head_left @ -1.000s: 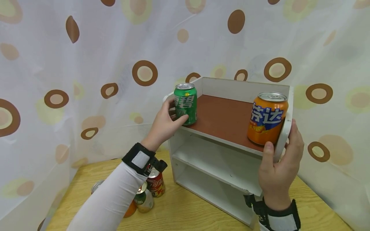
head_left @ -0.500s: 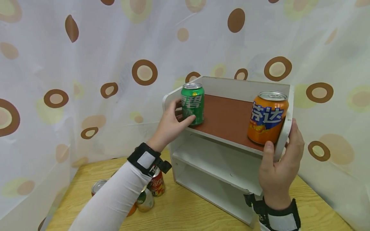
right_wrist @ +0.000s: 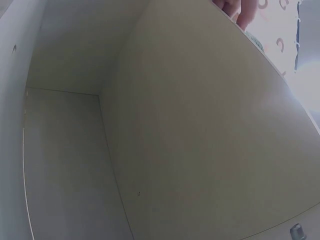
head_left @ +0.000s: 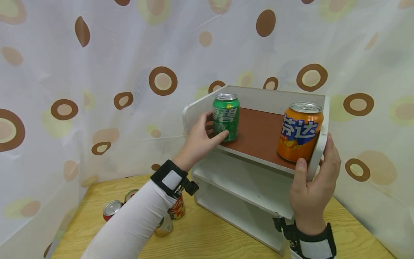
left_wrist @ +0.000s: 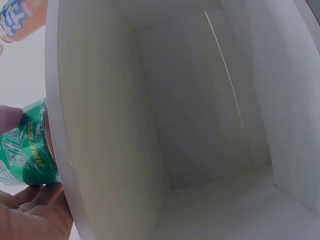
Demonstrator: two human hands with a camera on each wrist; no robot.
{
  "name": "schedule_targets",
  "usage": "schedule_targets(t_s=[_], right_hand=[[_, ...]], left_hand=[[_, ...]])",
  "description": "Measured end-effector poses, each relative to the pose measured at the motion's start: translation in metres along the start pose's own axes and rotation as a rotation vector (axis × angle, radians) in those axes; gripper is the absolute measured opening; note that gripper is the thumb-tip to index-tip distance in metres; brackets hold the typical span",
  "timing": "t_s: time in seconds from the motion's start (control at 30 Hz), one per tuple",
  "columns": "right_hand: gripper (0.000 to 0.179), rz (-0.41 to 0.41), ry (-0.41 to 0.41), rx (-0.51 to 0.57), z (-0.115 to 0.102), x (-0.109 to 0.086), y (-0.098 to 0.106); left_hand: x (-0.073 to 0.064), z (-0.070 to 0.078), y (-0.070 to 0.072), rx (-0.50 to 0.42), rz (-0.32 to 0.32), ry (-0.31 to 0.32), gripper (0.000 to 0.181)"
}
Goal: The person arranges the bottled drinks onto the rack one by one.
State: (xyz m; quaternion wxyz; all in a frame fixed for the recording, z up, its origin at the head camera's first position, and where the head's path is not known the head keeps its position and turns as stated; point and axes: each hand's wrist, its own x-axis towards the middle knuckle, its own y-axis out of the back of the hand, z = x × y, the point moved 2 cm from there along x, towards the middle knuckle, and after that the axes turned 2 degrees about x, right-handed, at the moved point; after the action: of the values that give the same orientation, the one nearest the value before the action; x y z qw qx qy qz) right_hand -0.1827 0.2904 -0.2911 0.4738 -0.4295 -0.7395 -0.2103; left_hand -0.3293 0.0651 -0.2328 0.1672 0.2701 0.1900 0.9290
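My left hand [head_left: 202, 138] holds a green soda can [head_left: 226, 118] upright at the left front of the white shelf's brown top [head_left: 258, 127]. Its thumb lies across the can's front, the fingers behind its left side. In the left wrist view the green can [left_wrist: 27, 147] shows beside the top board's edge, thumb and fingers around it. My right hand [head_left: 313, 187] grips the right side panel of the white shelf [head_left: 320, 149], thumb at the front edge and fingers outside. Just inside that panel an orange soda can [head_left: 299, 135] stands upright, apart from the fingers.
Two lower compartments [head_left: 245, 183] of the shelf face forward. On the wooden table [head_left: 194, 241] at left, several more cans stand partly behind the left sleeve, among them a red can [head_left: 177, 208] and a pale can [head_left: 164, 226]. A patterned curtain [head_left: 129, 54] hangs behind.
My left hand has moved the green can to the right along the front of the shelf top. The right hand and the orange can have stayed in place.
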Motion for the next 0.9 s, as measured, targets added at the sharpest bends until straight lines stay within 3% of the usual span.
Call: schedule_targets(t_s=[0.9], right_hand=[[0.055, 0.009, 0.02, 0.045, -0.001, 0.0, -0.002]], left_hand=[[0.001, 0.017, -0.025, 0.031, -0.057, -0.027, 0.073]])
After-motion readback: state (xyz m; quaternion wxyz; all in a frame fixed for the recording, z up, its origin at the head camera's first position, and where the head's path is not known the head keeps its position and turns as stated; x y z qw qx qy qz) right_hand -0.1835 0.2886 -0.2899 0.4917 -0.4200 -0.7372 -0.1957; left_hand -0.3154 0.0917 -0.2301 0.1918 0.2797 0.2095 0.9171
